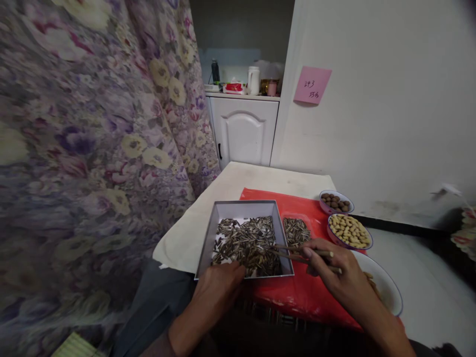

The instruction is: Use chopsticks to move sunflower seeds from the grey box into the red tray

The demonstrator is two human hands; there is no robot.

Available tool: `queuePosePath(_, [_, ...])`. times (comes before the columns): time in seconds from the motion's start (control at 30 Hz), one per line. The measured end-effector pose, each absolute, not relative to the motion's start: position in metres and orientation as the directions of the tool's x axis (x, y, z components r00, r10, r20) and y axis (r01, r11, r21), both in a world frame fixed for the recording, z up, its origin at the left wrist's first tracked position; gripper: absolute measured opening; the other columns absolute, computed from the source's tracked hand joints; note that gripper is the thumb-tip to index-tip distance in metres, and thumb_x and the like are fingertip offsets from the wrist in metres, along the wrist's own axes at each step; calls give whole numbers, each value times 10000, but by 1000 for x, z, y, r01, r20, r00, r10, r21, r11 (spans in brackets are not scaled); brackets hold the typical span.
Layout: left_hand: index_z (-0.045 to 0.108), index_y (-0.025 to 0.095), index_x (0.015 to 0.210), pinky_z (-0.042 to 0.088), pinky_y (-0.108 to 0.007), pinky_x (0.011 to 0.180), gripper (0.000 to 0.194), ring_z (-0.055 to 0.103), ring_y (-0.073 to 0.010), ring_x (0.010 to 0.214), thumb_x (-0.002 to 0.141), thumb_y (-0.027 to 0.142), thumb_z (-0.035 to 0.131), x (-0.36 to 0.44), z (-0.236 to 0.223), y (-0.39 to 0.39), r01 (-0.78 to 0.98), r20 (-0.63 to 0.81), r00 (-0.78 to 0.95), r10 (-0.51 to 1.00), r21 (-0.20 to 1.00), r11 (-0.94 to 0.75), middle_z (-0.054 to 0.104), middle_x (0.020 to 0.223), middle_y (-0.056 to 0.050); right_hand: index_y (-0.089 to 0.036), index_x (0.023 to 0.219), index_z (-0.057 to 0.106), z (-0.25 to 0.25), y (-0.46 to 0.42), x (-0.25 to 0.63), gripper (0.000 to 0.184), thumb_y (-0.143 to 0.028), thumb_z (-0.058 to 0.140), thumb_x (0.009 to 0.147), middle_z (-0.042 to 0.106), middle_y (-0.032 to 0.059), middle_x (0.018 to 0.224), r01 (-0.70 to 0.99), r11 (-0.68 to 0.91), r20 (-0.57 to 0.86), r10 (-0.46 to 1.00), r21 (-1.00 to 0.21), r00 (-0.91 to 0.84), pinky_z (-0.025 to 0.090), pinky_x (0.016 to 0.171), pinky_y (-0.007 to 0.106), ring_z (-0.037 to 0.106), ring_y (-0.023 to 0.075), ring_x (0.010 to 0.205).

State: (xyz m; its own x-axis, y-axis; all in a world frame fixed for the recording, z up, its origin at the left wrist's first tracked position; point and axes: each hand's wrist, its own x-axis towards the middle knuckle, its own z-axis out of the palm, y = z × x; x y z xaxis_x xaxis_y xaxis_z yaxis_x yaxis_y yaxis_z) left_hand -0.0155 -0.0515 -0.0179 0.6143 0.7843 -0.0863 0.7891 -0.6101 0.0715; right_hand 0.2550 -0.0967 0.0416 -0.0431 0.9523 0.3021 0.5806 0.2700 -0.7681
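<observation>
A grey-white shallow box (245, 209) holds a layer of dark striped sunflower seeds (247, 243), with a few bare white patches of its bottom showing. My left hand (223, 280) rests at the box's near edge, its fingers bent over the rim; the fingertips are partly hidden. In my right hand (327, 265) is a pair of wooden chopsticks (292, 251), held slightly apart, reaching over the right wall with their tips among the seeds. Whether the tips pinch a seed is too small to tell. Right of the box, a clear tray (296, 216) contains more sunflower seeds.
Red plastic sheeting (260, 194) covers part of the cloth-topped table (182, 243). Along the right stand a bowl of round brown nuts (336, 203), a bowl of peanuts (349, 232) and a larger white bowl (388, 292), partly behind my right arm. A floral curtain (111, 148) hangs at left.
</observation>
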Motion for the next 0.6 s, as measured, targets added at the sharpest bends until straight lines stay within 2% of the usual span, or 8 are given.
queuePosePath(0.43, [566, 206, 880, 460, -281, 630, 95, 654, -198, 796, 852, 148, 495, -16, -17, -52, 787, -84, 616, 783, 86, -610, 664, 888, -29, -200, 856, 668, 33, -90, 247, 275, -325, 459, 986, 682, 23, 742, 621, 296, 299, 949, -726, -102, 516, 598, 257, 644, 161, 636])
queuePosePath(0.6, [570, 202, 887, 460, -288, 623, 98, 656, -206, 798, 849, 149, 496, -15, -17, -52, 790, -84, 613, 786, 83, -608, 667, 901, -36, -193, 872, 679, 34, -90, 249, 276, -352, 479, 976, 676, 16, 701, 596, 265, 280, 957, -758, -69, 510, 567, 246, 645, 158, 602])
